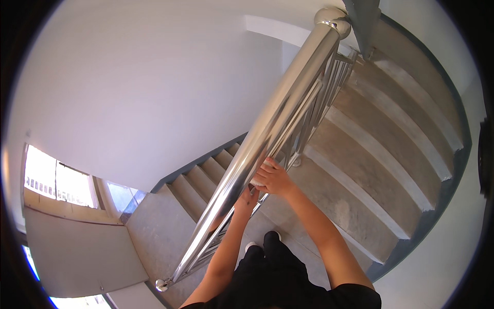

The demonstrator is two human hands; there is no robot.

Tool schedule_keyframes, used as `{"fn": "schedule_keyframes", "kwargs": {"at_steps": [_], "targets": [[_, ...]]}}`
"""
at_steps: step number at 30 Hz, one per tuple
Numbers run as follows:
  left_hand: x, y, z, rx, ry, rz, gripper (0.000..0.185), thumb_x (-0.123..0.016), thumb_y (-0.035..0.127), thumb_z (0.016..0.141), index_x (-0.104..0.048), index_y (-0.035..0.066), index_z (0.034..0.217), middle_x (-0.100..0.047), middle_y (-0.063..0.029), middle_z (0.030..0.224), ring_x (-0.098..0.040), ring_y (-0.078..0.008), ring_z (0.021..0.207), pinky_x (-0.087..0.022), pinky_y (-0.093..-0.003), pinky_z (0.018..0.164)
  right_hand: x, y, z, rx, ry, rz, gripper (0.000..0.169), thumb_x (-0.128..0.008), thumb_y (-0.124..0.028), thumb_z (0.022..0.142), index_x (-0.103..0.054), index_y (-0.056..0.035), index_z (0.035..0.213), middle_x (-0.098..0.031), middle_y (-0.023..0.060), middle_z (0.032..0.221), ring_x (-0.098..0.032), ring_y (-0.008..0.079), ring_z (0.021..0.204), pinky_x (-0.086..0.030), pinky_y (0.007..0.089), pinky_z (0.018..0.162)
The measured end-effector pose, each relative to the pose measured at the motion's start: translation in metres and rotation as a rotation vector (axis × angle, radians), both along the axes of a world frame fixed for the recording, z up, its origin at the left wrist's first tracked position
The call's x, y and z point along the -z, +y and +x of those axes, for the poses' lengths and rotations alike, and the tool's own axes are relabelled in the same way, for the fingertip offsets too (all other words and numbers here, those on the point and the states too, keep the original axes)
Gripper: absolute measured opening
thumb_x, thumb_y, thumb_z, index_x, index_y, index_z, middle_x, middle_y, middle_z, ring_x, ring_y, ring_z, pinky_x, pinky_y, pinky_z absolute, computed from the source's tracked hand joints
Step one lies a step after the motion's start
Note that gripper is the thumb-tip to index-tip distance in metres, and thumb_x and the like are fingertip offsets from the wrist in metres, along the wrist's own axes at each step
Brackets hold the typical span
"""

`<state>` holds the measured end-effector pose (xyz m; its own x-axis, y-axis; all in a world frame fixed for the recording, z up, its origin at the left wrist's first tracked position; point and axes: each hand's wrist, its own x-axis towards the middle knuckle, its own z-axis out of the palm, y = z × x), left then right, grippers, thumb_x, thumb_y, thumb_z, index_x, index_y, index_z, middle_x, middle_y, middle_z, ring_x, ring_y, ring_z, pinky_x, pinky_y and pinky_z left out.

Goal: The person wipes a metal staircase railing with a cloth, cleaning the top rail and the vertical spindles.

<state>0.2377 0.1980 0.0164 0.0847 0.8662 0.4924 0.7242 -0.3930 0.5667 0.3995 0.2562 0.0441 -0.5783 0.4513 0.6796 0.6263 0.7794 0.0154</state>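
A thick, shiny metal handrail [247, 154] slants across the view, with a ball-shaped cap [332, 21] at its upper end and metal balusters [320, 104] below it. My right hand [274, 178] is closed around a whitish cloth or pad [257, 182] beside the rail's lower side. Just below it, my left hand [247, 199] is at the rail's underside, close to the pad. The rail and the other hand partly hide its fingers, so whether it grips anything does not show.
Concrete steps [370, 154] rise at the right with a dark painted border. Another flight [197, 185] lies beyond the railing, beside a pale wall [146, 96]. Windows [58, 181] are at the left. My feet stand on a concrete landing [301, 235].
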Motion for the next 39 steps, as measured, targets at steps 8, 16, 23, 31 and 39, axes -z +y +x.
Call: {"fn": "schedule_keyframes", "kwargs": {"at_steps": [8,16,23,31,39], "targets": [[-0.021,0.019,0.022,-0.023,0.009,-0.223,0.031,-0.068,0.021,0.085,-0.05,0.002,0.102,-0.06,-0.0174,0.08,-0.06,-0.0382,0.072,-0.047,-0.0435,0.062,-0.045,0.053,0.053,0.174,-0.06,-0.092,0.034,-0.064,-0.039,0.079,-0.065,-0.016,0.105,-0.061,-0.0011,0.113,-0.05,0.0173,0.115,-0.02,0.0461,0.115],[-0.001,0.021,0.024,-0.11,0.137,-0.055,0.032,-0.065,0.024,0.088,-0.051,0.001,0.105,-0.062,-0.019,0.08,-0.062,-0.0398,0.075,-0.047,-0.046,0.061,-0.072,0.075,0.063,0.346,0.178,-0.081,0.026,-0.066,-0.022,0.08,-0.06,-0.009,0.101,-0.058,0.0048,0.111,-0.048,0.0221,0.119,-0.026,0.047,0.112],[-0.003,0.021,0.022,-0.11,0.166,0.012,0.038,-0.066,0.024,0.086,-0.049,0.001,0.112,-0.063,-0.0183,0.086,-0.062,-0.0386,0.08,-0.048,-0.0444,0.066,-0.033,0.019,0.017,0.197,0.158,-0.265,0.038,-0.065,-0.029,0.081,-0.06,-0.009,0.112,-0.057,0.0072,0.119,-0.046,0.0247,0.122,-0.023,0.0494,0.112],[-0.033,0.022,0.034,-0.025,0.128,-0.1,0.045,-0.066,0.023,0.086,-0.046,0.0,0.119,-0.06,-0.0159,0.094,-0.06,-0.038,0.091,-0.047,-0.0434,0.077,-0.037,0.04,0.05,0.055,-0.02,-0.084,0.04,-0.065,-0.037,0.082,-0.061,-0.0133,0.113,-0.057,0.0022,0.119,-0.048,0.02,0.119,-0.022,0.0463,0.115],[-0.035,0.044,0.051,-0.044,0.235,-0.234,0.034,-0.059,0.023,0.09,-0.047,-0.001,0.111,-0.06,-0.0222,0.102,-0.058,-0.0417,0.094,-0.047,-0.0459,0.077,-0.093,0.094,0.099,0.297,0.026,-0.105,0.031,-0.062,-0.027,0.086,-0.059,-0.0106,0.111,-0.055,0.0058,0.117,-0.045,0.0236,0.123,-0.02,0.05,0.114]]}}
